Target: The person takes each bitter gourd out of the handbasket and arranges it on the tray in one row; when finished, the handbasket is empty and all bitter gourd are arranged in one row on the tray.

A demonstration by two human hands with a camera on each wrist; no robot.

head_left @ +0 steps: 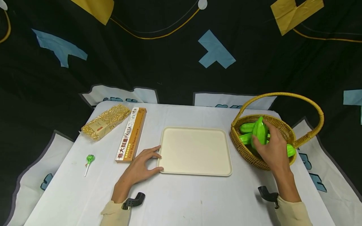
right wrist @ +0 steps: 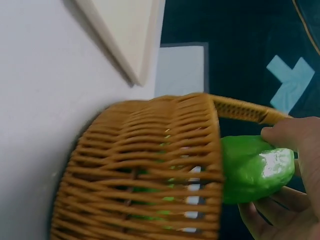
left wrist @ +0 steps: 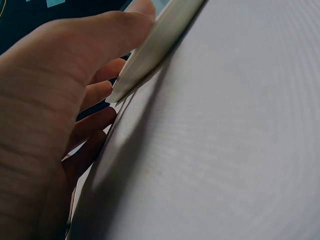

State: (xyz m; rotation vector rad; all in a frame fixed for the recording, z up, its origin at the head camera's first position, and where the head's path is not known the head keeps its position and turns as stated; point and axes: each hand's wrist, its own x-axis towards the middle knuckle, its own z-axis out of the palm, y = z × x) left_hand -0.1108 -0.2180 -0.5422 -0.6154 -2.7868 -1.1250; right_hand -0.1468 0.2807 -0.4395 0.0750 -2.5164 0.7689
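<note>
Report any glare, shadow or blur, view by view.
Head: large lettering on the pasta box reads clearly, soft shadow beside the right sleeve; left wrist: dark shadow on the white tablecloth along the tray; right wrist: white glare on the green vegetable, basket slightly soft.

Looks like a makeshift recording or lab setup tbh. There's a black fabric backdrop [head_left: 158,69] with blue and yellow shapes [head_left: 215,50] along the far side, a white-covered table [head_left: 181,201] just in front, and black wrist-worn devices [head_left: 135,201] on the near side. Can't tell what building it's in, though.
</note>
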